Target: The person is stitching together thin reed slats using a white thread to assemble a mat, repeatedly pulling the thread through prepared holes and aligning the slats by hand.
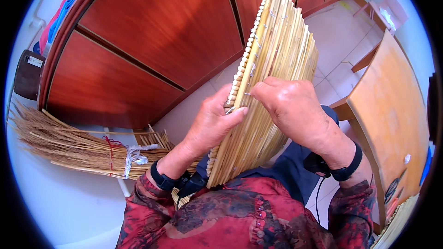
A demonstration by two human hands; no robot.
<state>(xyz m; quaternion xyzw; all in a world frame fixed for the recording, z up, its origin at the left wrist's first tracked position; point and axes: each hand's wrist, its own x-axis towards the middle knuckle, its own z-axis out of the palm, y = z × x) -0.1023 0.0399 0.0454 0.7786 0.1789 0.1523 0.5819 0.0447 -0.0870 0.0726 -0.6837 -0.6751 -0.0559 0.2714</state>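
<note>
A mat of straight yellow stalks (pixel 286 41), bound side by side with rows of pale thread, stands tilted on edge above my lap. My left hand (pixel 214 119) is closed round its left edge, thumb on the face toward me and fingers behind, out of sight. Against the same face, close to that edge, my right hand (pixel 293 103) is closed in a pinch. A short bit of whitish thread (pixel 248 94) sticks out at its fingertips. Small thread knots (pixel 253 67) run along the edge stalk above my hands.
At the left lies a bundle of feathery reed stalks (pixel 83 145), tied with red string and a white strip (pixel 136 154). A wooden table (pixel 392 101) stands to the right, with scissors (pixel 393 186) near its front. Red-brown wooden panels (pixel 157 18) rise beyond the mat.
</note>
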